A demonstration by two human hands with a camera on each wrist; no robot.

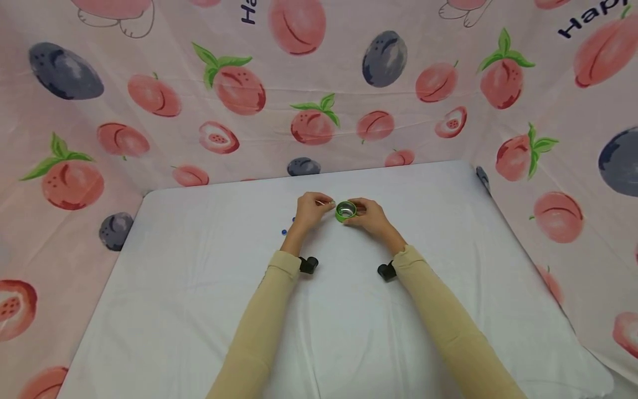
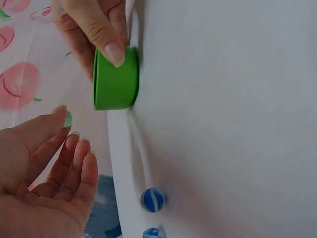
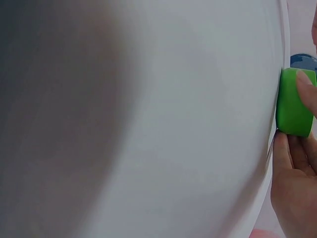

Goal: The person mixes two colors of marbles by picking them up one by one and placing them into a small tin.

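**A small clear green glass marble (image 2: 68,119) held beside a round green-sided metal tin (image 2: 116,84), two small blue glass marbles (image 2: 153,200) loose**

At the near side, two beige sleeves (image 1: 259,316) reach in, with a small black wrist camera (image 1: 309,265) at each cuff. Farther in, to the left, the two blue glass marbles lie apart on the white tablecloth (image 1: 199,288). No finger is on them, so that portion of the work looks undone.

Beyond them, the left hand (image 1: 311,209) pinches the green glass marble between thumb and forefinger, its other fingers loosely bent. The marble is just left of the tin, outside its rim; its handling seems midway, held and not yet let go. The right hand (image 1: 370,216) grips the tin from the right, thumb on the near side, fingers around the far side. Whether anything lies inside cannot be told, so the finished share is uncertain.

The tin appears to stand upright, open end up, in the far part of the table. It is low and cylindrical, plain bright green outside, shiny silver within. Farthest off hangs pale pink fabric (image 1: 269,144) printed with fruit.
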